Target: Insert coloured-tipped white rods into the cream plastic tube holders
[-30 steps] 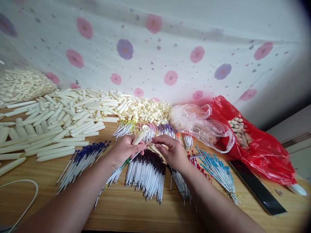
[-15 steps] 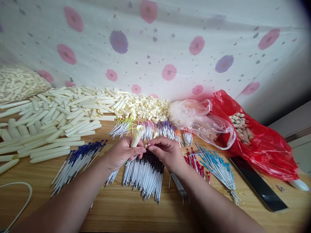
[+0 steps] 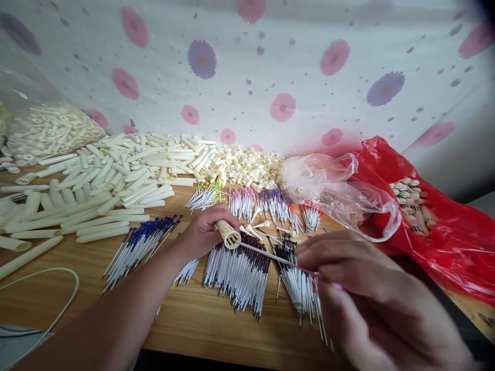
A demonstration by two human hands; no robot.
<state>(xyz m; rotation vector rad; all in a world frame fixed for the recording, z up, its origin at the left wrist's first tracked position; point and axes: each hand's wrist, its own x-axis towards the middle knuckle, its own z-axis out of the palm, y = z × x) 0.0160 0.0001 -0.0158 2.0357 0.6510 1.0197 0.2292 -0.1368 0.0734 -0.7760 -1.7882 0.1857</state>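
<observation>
In the head view my left hand (image 3: 214, 221) is closed around a cream pen barrel (image 3: 231, 240), whose slotted end faces me. Between the thumb and fingers of my right hand (image 3: 356, 288), close to the camera and partly blurred, is a thin white pen refill (image 3: 270, 255). The refill's far tip meets the slotted end; whether it has gone into a slot is hard to make out. Below the barrel lies a bundle of refills with dark brown tops (image 3: 235, 278). Refills with black tops (image 3: 296, 281) lie beside my right fingers.
Cream barrel parts (image 3: 127, 170) are heaped along the back left, with slotted pieces (image 3: 251, 167) alongside. Blue-topped refills (image 3: 139, 247) lie left. A clear plastic bag (image 3: 317, 180) and a red bag (image 3: 386, 175) stand at right. A pale cord (image 3: 75, 288) curls at the left.
My right hand has moved right and closer to the camera, now with a refill in its fingers. The barrel in my left hand has tipped from upright, its slotted end now towards me. The view has shifted.
</observation>
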